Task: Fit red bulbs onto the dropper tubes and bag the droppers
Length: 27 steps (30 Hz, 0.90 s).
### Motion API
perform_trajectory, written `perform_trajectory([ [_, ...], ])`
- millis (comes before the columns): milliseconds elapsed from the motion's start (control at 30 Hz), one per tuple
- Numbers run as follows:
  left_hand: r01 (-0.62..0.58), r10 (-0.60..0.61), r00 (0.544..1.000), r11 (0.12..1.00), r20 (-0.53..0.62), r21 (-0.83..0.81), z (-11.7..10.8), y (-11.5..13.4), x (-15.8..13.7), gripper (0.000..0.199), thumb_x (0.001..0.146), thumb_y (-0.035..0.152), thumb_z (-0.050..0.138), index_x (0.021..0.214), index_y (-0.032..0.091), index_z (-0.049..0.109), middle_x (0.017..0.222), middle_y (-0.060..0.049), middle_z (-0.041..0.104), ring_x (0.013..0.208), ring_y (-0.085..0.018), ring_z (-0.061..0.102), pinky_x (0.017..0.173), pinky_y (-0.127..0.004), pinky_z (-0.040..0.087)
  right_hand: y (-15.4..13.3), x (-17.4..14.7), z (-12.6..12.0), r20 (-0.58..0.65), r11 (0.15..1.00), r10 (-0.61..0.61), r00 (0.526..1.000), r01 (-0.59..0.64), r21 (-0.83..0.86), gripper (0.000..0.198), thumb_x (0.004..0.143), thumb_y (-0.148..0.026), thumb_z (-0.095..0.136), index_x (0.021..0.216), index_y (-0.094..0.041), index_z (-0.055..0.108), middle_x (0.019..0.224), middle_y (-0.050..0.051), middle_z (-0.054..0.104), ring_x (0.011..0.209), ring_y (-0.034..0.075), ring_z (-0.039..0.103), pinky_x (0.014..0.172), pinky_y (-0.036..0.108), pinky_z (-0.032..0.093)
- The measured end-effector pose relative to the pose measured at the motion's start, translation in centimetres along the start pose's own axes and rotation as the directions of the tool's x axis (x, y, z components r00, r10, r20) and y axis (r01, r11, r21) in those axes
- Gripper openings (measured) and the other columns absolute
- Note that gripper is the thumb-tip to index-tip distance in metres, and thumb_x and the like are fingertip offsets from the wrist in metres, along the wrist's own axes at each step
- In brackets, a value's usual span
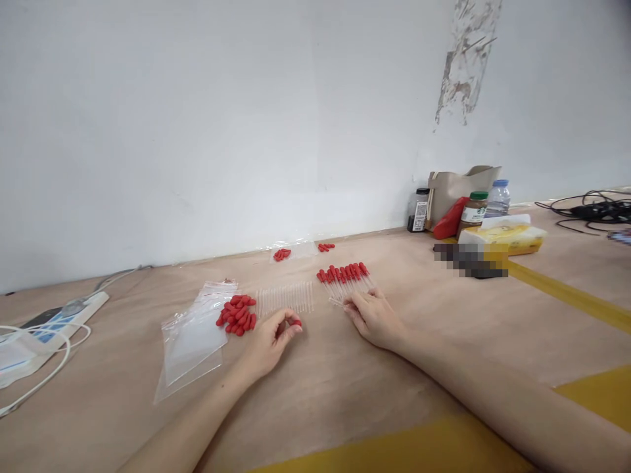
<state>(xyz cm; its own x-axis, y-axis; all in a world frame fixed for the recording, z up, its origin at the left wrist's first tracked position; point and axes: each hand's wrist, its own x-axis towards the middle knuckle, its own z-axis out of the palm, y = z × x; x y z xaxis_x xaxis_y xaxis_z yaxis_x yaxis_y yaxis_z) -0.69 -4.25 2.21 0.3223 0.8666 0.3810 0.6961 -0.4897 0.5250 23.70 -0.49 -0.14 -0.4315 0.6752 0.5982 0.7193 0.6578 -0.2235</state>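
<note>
My left hand [269,341] is closed, pinching one red rubber bulb [296,323] between thumb and forefinger. Just beyond it lies a row of clear thin tubes [286,297], side by side. A heap of loose red bulbs [236,314] sits to the left of those tubes. Over on the right, my right hand [372,315] curls its fingers around the lower ends of a row of droppers [342,274], clear tubes capped with red bulbs. Its fingers partly hide those tube ends, and the grip looks closed on a dropper.
Clear zip bags [197,335] lie left of the bulbs. By the wall is a bag with small red bulbs [282,254]. A power strip [54,328] with white cables is far left. Jars, a water bottle [497,198], a tissue pack [522,238] and black cables stand or lie right.
</note>
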Motion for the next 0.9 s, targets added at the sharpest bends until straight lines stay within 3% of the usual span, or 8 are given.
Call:
perform_trajectory([
  [133,0.08,-0.075,0.997,0.929,0.029,-0.362,2.4,0.5,-0.5,0.018,0.084,0.028,0.046,0.099,0.02,0.041,0.077,0.002,0.053,0.065,-0.012,0.054,0.061,-0.025,0.043,-0.2,-0.3,-0.1,0.007,0.998,-0.065,0.998,0.065,0.017,0.021,0.085,-0.019,0.04,0.101,-0.017,0.053,0.091,0.006,0.065,0.079,0.015,0.057,0.074,0.029,0.027],
  [200,0.091,-0.075,0.996,0.883,0.051,-0.46,2.9,0.5,-0.4,0.018,0.083,0.027,0.049,0.098,0.019,0.042,0.079,0.0,0.055,0.07,-0.013,0.056,0.066,-0.026,0.044,-0.4,-0.4,-0.1,0.013,0.997,-0.079,0.997,0.078,0.022,0.022,0.086,-0.019,0.039,0.101,-0.018,0.056,0.091,0.007,0.064,0.08,0.015,0.057,0.074,0.029,0.027],
  [367,0.094,-0.099,0.995,0.85,0.018,-0.519,3.0,0.4,-0.1,0.02,0.074,0.029,0.061,0.076,0.017,0.045,0.078,-0.002,0.058,0.075,-0.015,0.056,0.069,-0.027,0.044,-1.1,-0.4,-0.5,0.036,0.991,-0.122,0.992,0.12,0.066,0.022,0.087,-0.019,0.037,0.094,-0.017,0.057,0.087,0.007,0.063,0.077,0.014,0.055,0.073,0.029,0.027],
  [500,0.084,-0.098,0.995,0.804,0.007,-0.588,3.1,0.4,-0.2,0.02,0.075,0.028,0.06,0.076,0.018,0.043,0.078,-0.001,0.059,0.076,-0.013,0.057,0.069,-0.026,0.044,-1.7,-0.4,-0.8,0.067,0.984,-0.153,0.986,0.146,0.1,0.02,0.087,-0.018,0.037,0.09,-0.017,0.057,0.082,0.004,0.062,0.074,0.013,0.053,0.073,0.029,0.026],
  [700,0.122,-0.141,0.99,0.83,0.008,-0.544,3.1,0.4,-0.2,0.021,0.079,0.029,0.056,0.096,0.017,0.052,0.088,-0.005,0.063,0.083,-0.015,0.058,0.076,-0.029,0.044,-2.0,-0.6,-0.8,0.067,0.977,-0.172,0.983,0.161,0.143,0.02,0.087,-0.02,0.036,0.089,-0.017,0.056,0.08,0.004,0.061,0.07,0.013,0.051,0.073,0.03,0.026],
  [900,0.157,-0.173,0.985,0.833,0.02,-0.531,2.9,1.0,0.0,0.019,0.077,0.034,0.057,0.084,0.016,0.053,0.078,-0.002,0.061,0.074,-0.014,0.057,0.067,-0.026,0.045,-2.2,-0.6,-0.6,0.048,0.979,-0.159,0.986,0.151,0.14,0.019,0.086,-0.02,0.037,0.086,-0.017,0.056,0.077,0.003,0.061,0.068,0.012,0.051,0.072,0.03,0.026],
])
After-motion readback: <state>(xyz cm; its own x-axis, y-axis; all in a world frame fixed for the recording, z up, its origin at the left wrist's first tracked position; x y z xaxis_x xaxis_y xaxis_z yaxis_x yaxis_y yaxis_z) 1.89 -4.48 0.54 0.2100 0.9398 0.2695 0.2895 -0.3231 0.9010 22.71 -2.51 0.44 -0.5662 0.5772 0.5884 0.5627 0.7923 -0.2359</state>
